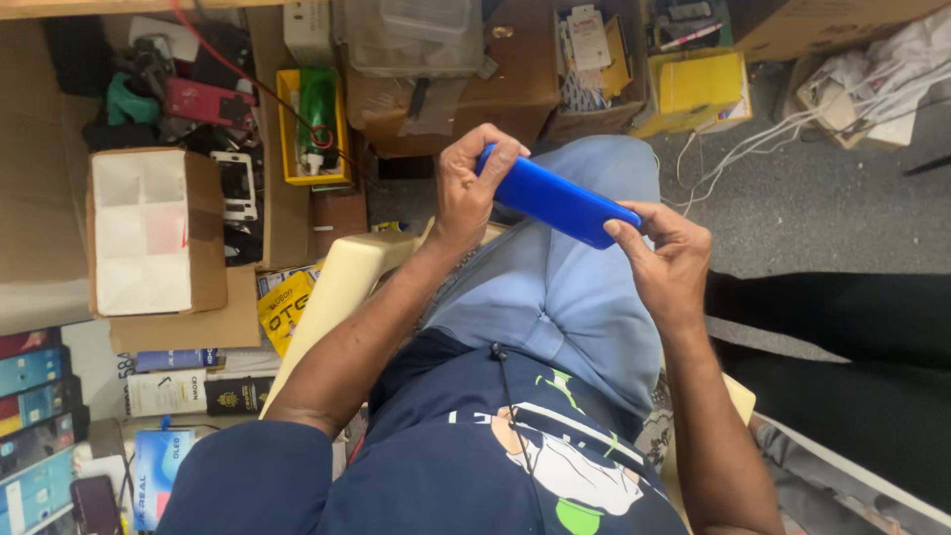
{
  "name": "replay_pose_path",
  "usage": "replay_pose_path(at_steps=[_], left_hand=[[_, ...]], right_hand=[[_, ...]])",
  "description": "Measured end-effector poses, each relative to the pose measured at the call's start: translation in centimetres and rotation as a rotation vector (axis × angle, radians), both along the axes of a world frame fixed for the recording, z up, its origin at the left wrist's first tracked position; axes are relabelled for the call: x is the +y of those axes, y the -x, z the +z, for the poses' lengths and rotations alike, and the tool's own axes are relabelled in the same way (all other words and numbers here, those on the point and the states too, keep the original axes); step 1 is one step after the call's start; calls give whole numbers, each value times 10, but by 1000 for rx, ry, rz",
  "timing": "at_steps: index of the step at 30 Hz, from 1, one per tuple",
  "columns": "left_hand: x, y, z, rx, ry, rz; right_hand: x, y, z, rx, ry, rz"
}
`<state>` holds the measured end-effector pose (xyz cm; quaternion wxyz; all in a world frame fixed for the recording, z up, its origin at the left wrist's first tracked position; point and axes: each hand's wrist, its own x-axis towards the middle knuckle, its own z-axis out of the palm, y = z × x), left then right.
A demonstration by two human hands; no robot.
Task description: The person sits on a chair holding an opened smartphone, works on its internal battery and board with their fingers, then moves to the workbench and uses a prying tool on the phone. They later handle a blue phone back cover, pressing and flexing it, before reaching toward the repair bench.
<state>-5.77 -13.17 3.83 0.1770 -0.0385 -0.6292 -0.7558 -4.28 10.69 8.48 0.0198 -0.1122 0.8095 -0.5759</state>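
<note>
While the person sits in a cream plastic chair (342, 287), a flat blue phone-shaped case (558, 201) is held above the lap, tilted so that its far end sits higher at the left hand and its near end lower at the right. Left hand (466, 188) is closed around the upper end, fingers curled over the edge, thumb beneath. Right hand (666, 260) grips the lower end, thumb pressed on the corner, fingers wrapped behind. Under both hands lie light blue trousers (555, 297). Beyond the left hand stands a yellow tray (287, 139) holding a green item, with brown cardboard boxes (515, 79) beside it. Farther left of that hand sits an open cardboard box with white dividers (149, 233). Beyond the right hand rests a yellow box (698, 89), and white cables (753, 149) trail across grey floor.
</note>
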Motion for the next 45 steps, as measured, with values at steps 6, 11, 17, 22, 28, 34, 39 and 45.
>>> replay_pose_path(at_steps=[6, 11, 17, 22, 28, 34, 39, 45], left_hand=[[2, -9, -3, 121, 59, -39], [-2, -4, -8, 194, 114, -228], [47, 2, -30, 80, 191, -288], [61, 2, -38, 104, 249, -263], [70, 0, -24, 83, 351, -205], [64, 2, -19, 74, 355, -294], [46, 5, -23, 50, 319, -374], [51, 1, -30, 74, 286, -363]], right_hand=[[13, -9, -5, 72, 2, -3], [27, -12, -9, 223, 37, 28], [51, -10, -11, 228, -161, -41], [49, -12, -19, 354, -327, -50], [38, -10, -26, 356, -300, -108], [41, -7, -23, 280, -277, -97], [41, -7, -22, 323, -270, -79], [33, -11, -15, 417, -470, -83]])
